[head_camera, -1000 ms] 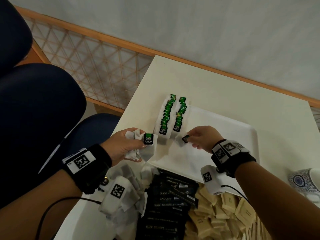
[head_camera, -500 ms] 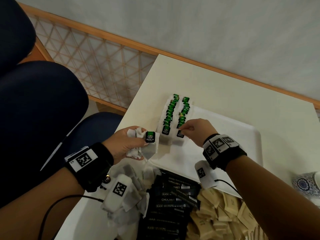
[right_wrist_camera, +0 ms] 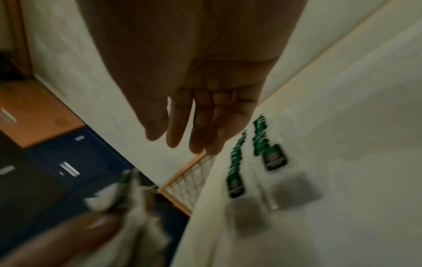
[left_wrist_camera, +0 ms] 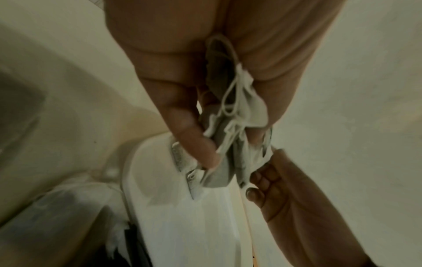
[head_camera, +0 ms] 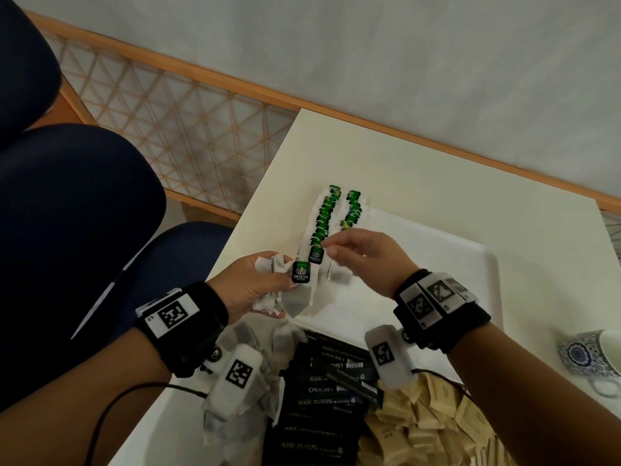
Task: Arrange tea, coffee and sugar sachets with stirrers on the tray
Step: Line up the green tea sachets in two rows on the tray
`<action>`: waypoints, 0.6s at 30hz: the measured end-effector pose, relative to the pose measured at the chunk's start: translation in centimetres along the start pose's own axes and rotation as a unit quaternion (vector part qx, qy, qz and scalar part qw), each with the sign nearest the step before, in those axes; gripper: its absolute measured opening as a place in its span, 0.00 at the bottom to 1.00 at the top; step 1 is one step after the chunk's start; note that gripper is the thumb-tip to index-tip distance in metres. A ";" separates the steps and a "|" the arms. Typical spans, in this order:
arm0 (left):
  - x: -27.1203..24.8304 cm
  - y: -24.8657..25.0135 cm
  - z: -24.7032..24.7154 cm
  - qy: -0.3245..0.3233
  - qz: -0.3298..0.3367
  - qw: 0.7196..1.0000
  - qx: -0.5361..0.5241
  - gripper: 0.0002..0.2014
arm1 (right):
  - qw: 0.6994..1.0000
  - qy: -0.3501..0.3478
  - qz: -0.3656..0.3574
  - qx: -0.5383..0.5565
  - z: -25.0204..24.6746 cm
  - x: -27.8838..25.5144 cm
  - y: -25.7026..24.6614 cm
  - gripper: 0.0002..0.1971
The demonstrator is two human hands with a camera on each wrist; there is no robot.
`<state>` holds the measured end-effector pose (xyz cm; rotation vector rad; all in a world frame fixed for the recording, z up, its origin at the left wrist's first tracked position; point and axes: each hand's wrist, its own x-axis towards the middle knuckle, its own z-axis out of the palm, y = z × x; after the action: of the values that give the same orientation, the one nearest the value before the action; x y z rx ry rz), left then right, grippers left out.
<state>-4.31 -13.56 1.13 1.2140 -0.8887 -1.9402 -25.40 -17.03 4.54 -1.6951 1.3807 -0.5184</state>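
We have a bunch of tea bags [head_camera: 285,290] clamped in our left hand [head_camera: 248,287], thumb on the top one just below its green tag [head_camera: 301,272]. Our right hand [head_camera: 363,260] hangs over the tray [head_camera: 470,264] with its fingers loose and apart, holding nothing. It sits just above the near end of the two tea rows [head_camera: 336,220], which lie side by side along the tray's left edge. Coffee sachets [head_camera: 329,391] and sugar sachets [head_camera: 430,415] wait in a heap nearer to us on the counter [head_camera: 437,183]. A cup [head_camera: 591,358] stands to the right.

The tea bags look nearly weightless and limp, paper that crumples, with thin strings that snag on one another. We judge the stiff tag is the best place to pinch one, since lifting it lets the bag hang free of the bunch.

The left wrist view shows what the head view hides: strings [left_wrist_camera: 233,108] looped and tangled between our fingers, and several bags squeezed together. The right wrist view, though blurred, shows our palm plainly bare, and the last tags [right_wrist_camera: 274,159] of both rows lying flat with their bags below. Only the head view shows the waiting piles and how much tray is still bare. Stirrers we cannot make out.
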 end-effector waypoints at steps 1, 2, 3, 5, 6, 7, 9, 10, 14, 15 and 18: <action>0.0 0.0 0.2 -0.006 -0.001 1.000 -0.002 0.12 | 0.999 -0.028 0.004 0.045 0.3 -0.4 -0.7 0.04; 0.1 0.0 0.4 -0.009 -0.001 1.000 -0.003 0.13 | 0.996 -0.048 0.005 0.070 0.7 -0.6 -1.1 0.06; 0.1 0.0 0.6 -0.009 -0.001 1.000 -0.004 0.15 | 0.996 -0.061 0.005 0.072 1.0 -0.7 -1.2 0.09; 0.2 0.0 0.9 -0.006 -0.005 1.000 -0.011 0.17 | 0.996 -0.074 0.014 0.042 1.7 -0.8 -1.2 0.14; 0.2 0.0 1.1 -0.004 -0.009 1.000 -0.016 0.17 | 0.996 -0.074 0.019 0.038 2.0 -0.9 -1.2 0.15; 0.0 0.0 1.2 -0.005 -0.013 1.000 -0.022 0.16 | 0.996 -0.069 0.025 0.051 2.3 -0.9 -1.2 0.15; -0.1 -0.2 1.2 -0.010 -0.022 0.999 -0.033 0.14 | 0.993 -0.058 0.037 0.096 2.5 -1.0 -1.2 0.13; -0.1 -0.3 1.0 -0.011 -0.023 0.999 -0.041 0.14 | 0.992 -0.056 0.040 0.110 2.4 -1.1 -1.3 0.13; -0.2 -0.4 0.7 -0.009 -0.023 0.999 -0.041 0.15 | 0.989 -0.060 0.049 0.126 2.0 -1.3 -1.5 0.07; -0.3 -0.4 0.7 -0.011 -0.022 0.999 -0.040 0.16 | 0.988 -0.055 0.053 0.131 2.0 -1.3 -1.4 0.07; -0.3 -0.5 0.6 -0.018 -0.018 0.998 -0.054 0.19 | 0.985 -0.022 0.061 0.159 1.7 -1.2 -1.3 0.07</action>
<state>-4.83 -12.92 1.10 1.1428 -0.7747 -2.0164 -23.69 -15.32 4.87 -1.3490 1.2843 -0.5921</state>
